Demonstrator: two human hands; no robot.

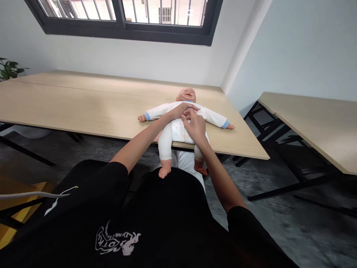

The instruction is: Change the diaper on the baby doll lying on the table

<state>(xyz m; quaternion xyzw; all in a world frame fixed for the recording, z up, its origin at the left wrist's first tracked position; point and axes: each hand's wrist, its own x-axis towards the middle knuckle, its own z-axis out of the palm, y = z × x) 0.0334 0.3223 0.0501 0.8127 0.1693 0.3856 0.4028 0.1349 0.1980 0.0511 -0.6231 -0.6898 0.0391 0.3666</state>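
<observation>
A baby doll (186,95) lies on its back on the table, its arms spread wide and its lower legs hanging over the front edge. It wears a white long-sleeved top (213,116) with blue cuffs, a printed white diaper (178,132) and white leg coverings. Across the doll's belly rests my left hand (184,108), fingers stretched out to the right over the top. Just below, my right hand (195,124) touches it near the diaper's upper edge. Its fingers are bent and its thumb is close to them; what lies between them is hidden.
The pale wooden table (97,108) has its right front corner close by. A second table (312,123) with black legs stands to the right. Behind are a wall and a barred window (164,31). A grey cable (33,194) crosses at lower left; a plant (11,69) stands far left.
</observation>
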